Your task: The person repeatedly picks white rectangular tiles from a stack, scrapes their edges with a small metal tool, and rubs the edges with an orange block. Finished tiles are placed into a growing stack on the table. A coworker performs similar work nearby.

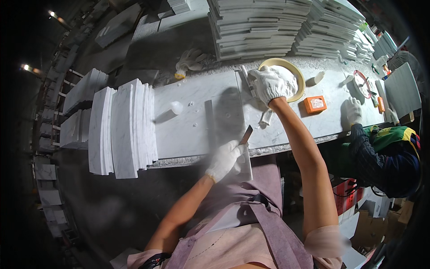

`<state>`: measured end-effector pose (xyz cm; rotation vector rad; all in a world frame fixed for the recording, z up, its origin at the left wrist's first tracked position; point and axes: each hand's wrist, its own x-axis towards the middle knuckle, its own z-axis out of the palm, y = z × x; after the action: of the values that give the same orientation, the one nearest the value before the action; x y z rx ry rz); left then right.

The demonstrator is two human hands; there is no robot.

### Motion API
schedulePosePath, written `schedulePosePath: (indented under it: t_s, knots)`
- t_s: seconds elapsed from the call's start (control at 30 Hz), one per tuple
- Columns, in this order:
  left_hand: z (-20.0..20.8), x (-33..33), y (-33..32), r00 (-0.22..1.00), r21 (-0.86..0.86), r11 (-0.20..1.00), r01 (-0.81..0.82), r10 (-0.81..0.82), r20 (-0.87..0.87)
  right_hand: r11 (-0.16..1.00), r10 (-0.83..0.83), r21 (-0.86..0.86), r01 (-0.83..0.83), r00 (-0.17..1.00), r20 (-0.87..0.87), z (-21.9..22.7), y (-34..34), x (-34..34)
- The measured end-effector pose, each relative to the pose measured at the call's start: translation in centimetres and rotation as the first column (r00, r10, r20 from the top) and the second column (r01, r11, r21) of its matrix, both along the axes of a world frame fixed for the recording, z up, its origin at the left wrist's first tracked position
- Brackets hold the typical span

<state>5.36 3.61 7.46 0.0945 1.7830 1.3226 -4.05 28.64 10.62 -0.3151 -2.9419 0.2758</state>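
Left grip (224,160), in a white glove: fingers closed round a flat scraper (246,135), its dark end pointing ahead and away from the body. Scraper sits at the front edge of the surface (329,127), just beyond the knuckles. Right grip (270,84), also gloved, is farther ahead and to the right, at the near-left rim of a yellow bowl (302,83) with white matter in it (whether its fingers are apart or together, cannot tell; the back of the glove hides them).

Ahead and left of the left grip: a pale veined slab (183,134) lying flat, with a small white cup (176,107) on it. Farther left, upright slabs (125,130) in a row. Beyond the cup, a loose glove (191,62) with a yellow cuff.

Right of the right grip: an orange box (315,104), near the bowl; well past it, a co-worker's gloved hand (354,111) on the surface. Ahead of the right grip, tall stacks of tiles (260,29).
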Motion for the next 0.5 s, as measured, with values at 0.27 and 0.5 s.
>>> schedulePosePath:
  t_s: [0.27, 0.5]
  knots:
    - [0.8, 0.2, 0.4, 0.997, -0.083, 0.994, 0.068, -0.070, -0.025, 0.953, -0.001, -0.282, -0.109, 0.933, -0.361, 0.9, 3.0, 4.0]
    - [-0.6, 0.7, 3.5, 0.955, 0.035, 0.954, 0.298, -0.298, -0.010, 0.174, -0.726, -0.984, -0.046, 0.669, -0.159, -5.0, -0.4, 20.6]
